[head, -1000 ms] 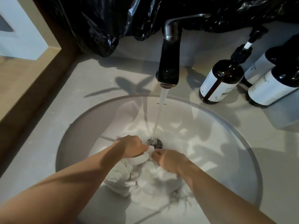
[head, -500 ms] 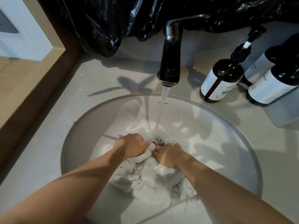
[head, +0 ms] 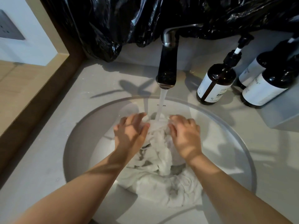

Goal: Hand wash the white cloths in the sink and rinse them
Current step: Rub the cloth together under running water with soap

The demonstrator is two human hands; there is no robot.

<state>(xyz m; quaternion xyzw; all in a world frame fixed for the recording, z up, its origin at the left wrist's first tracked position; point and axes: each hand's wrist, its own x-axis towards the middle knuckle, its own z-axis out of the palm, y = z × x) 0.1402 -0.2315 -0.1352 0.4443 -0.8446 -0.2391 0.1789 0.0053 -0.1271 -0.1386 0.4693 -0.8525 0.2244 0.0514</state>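
Observation:
A bunch of wet white cloth [head: 159,152] is lifted from the round white sink [head: 226,143] up into the stream of water falling from the dark tap [head: 167,68]. My left hand [head: 131,133] grips its left side and my right hand [head: 186,135] grips its right side, fingers curled into the fabric. The water lands on the cloth between my hands. More white cloth [head: 163,189] lies heaped in the bottom of the basin below my wrists. The drain is hidden.
Three dark pump bottles with white labels [head: 215,83] [head: 267,88] [head: 250,70] stand on the grey counter to the right of the tap. Black plastic sheeting [head: 129,21] hangs behind the tap. A wooden ledge [head: 29,88] borders the counter on the left.
Both hands have risen from the basin bottom near the drain, lifting the bunched cloth up and back under the running water. My hands are now a little further apart.

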